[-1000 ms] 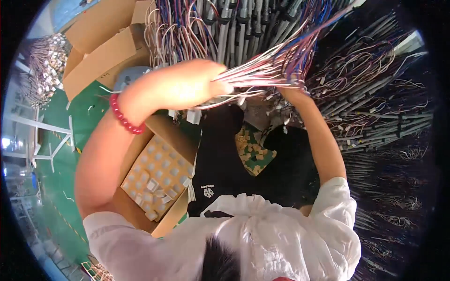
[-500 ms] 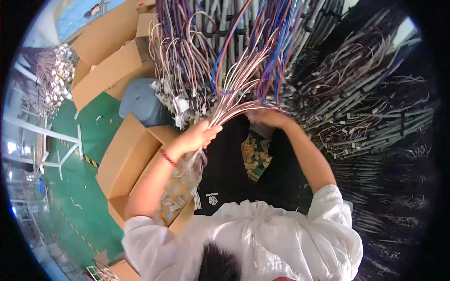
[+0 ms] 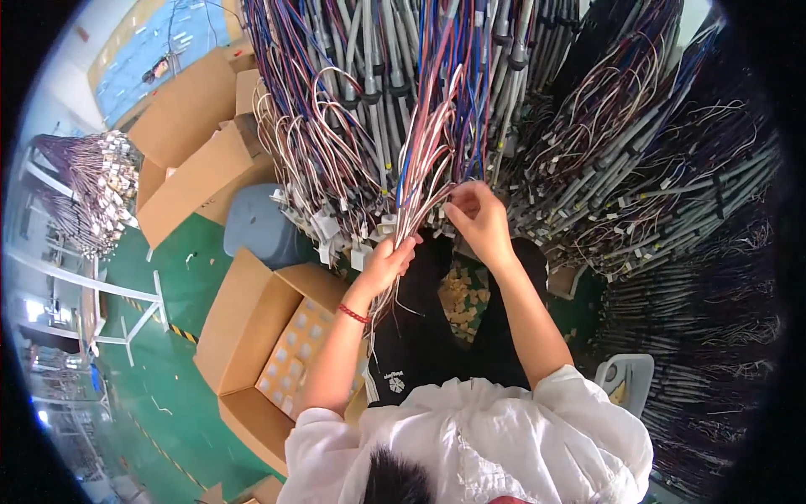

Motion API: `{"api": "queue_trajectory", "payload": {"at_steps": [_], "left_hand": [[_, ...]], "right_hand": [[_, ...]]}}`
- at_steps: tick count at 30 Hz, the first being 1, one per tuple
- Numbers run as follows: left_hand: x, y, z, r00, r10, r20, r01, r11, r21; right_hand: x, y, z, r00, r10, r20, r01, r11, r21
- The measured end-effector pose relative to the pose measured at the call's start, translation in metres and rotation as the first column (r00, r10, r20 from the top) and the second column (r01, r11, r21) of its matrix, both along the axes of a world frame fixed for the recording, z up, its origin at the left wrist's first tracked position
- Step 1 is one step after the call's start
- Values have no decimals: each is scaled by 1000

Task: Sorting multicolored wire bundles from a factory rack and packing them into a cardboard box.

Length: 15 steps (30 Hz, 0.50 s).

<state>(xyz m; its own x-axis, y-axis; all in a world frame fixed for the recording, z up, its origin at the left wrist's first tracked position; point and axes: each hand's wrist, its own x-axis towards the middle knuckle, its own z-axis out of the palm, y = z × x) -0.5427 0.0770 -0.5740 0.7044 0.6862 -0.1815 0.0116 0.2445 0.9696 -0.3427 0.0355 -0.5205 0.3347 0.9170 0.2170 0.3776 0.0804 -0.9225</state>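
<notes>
My left hand (image 3: 389, 262) is wrapped around a bundle of thin wires (image 3: 426, 151), mostly white and brownish-red with some blue. The bundle hangs from above, and its loose ends stick out below the fist. My right hand (image 3: 480, 220) is at the bundle's right side, fingers curled and thumb toward the index finger, at a few wires near the bundle's edge. Its exact grip on them is hard to make out. Behind the hands hang many grey-sleeved cable harnesses (image 3: 369, 80), with white connectors (image 3: 326, 225) on their lower ends.
An open carton (image 3: 243, 336) with rows of small pieces stands at my left. Beyond it are a blue-grey stool (image 3: 264, 225) and another carton (image 3: 197, 172). More harnesses (image 3: 672, 176) hang on the right, above a pale bin (image 3: 628, 380). Small tan pieces (image 3: 462, 302) lie between my legs.
The wire bundle, spread out and arched to the right before, now hangs straighter and gathered. My left hand has moved right and down; my right hand is now raised with its fingers curled.
</notes>
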Motion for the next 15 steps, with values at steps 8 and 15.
{"api": "queue_trajectory", "payload": {"at_steps": [8, 15], "left_hand": [[8, -3, -5, 998, 47, -44, -45, 998, 35], [-42, 14, -13, 999, -4, -32, 2, 997, -81]], "right_hand": [[-31, 14, 44, 912, 27, 409, -170, 932, 319], [-16, 22, 35, 775, 210, -596, -167, 978, 128]]}}
